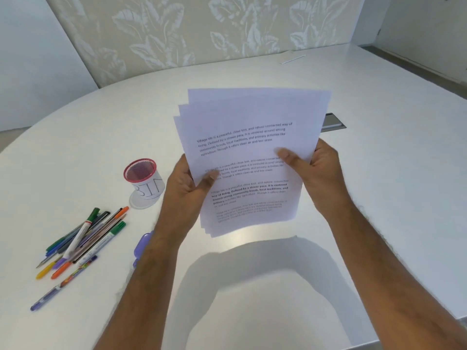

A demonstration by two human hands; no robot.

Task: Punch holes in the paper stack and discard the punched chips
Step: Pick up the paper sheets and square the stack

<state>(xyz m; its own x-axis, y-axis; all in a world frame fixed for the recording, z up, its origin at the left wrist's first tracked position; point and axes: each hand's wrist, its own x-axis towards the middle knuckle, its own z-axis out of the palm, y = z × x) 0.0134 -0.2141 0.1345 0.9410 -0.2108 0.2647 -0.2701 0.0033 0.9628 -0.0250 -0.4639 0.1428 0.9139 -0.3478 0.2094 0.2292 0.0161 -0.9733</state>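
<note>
I hold a stack of printed white sheets (249, 157) above the white table, its pages fanned out unevenly at the top and bottom. My left hand (188, 188) grips its left edge, thumb on the front page. On the right edge sits my right hand (316, 170), thumb pressed on the text. A purple hole punch (141, 245) lies on the table just left of my left forearm, which hides part of it. Further left stands a red mesh cup labelled BIN (144, 181).
Several pens and markers (80, 242) lie scattered at the left of the table (391, 173). A grey cable hatch (334, 121) shows behind the paper. A small white object (293, 57) lies near the far edge by the leaf-patterned wall.
</note>
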